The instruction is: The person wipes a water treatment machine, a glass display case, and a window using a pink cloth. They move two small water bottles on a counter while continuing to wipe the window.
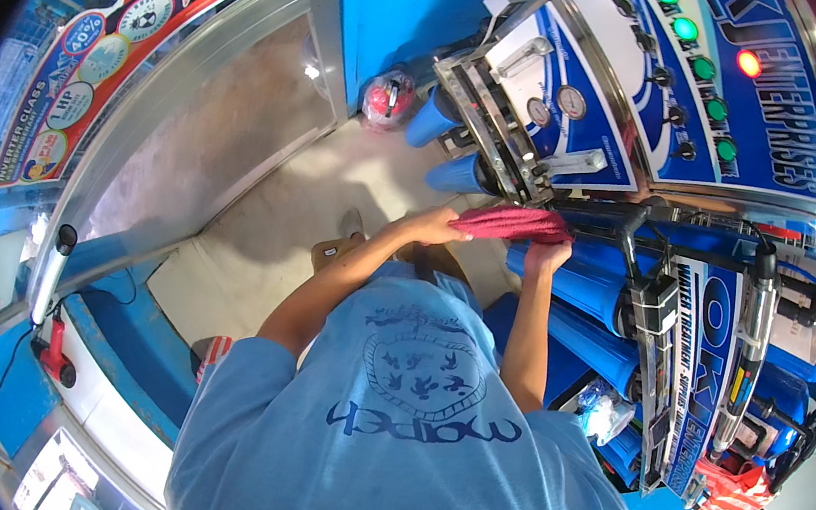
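A dark red folded cloth (pixel 507 222) stretches between my two hands, in front of the filter machine at the right. My left hand (pixel 433 228) grips its left end, and my right hand (pixel 546 256) grips its right end. Beside my right hand are blue filter housings (pixel 571 286) under a steel rail. Just above the cloth stands a white-and-blue control panel (pixel 561 101) with gauges, levers and lit round buttons.
A sliding door (pixel 188 149) with a steel track is at the left, by a blue step (pixel 125 354). A wrapped red object (pixel 385 101) sits on the pale floor (pixel 229 235). Pipes, cables and blue tanks (pixel 802 330) crowd the right side.
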Demonstrator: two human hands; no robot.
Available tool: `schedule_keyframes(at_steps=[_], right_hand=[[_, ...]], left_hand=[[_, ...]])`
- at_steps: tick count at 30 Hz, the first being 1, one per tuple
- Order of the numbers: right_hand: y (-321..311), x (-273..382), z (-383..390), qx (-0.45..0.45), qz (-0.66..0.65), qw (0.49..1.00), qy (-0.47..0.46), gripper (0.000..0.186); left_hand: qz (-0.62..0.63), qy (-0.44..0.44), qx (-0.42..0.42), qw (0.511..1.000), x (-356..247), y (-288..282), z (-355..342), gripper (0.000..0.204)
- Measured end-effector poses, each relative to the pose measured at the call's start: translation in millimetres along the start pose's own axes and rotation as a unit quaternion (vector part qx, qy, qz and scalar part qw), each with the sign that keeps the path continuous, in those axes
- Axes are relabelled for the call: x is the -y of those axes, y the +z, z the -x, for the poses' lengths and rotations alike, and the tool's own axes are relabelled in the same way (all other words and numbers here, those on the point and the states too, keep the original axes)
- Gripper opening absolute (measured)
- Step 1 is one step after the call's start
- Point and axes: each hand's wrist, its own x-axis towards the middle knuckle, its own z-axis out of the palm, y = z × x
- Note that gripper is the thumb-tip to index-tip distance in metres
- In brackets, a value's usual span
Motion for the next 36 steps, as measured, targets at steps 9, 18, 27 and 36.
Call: schedule_keyframes(at_steps=[9, 18, 27, 36], right_hand=[[46.7, -100.1, -14.1, 0.197, 0.889, 0.377, -0.172, 0.05], [85.0, -92.5, 5.5, 0.224, 0.788, 0.46, -0.342, 0.05], [7.0, -37.2, 31.3, 0.218, 0.802, 0.497, -0.25, 0.03], [-48.7, 2.9, 32.4, 0.232, 0.701, 0.632, -0.234, 0.049]], left_hand=[[-0.055, 0.024, -0.085, 0.995, -0.8, -0.6, 2.2, 0.048], [-0.013, 0.052, -0.201, 0.978, 34.8, 11.6, -1.3, 0.05], [-0.051, 0.08, 0.117, 0.989, -26.3, 28.9, -26.0, 0.042], [-0.032, 0.184, -0.028, 0.982, -31.1, 49.0, -30.5, 0.041]])
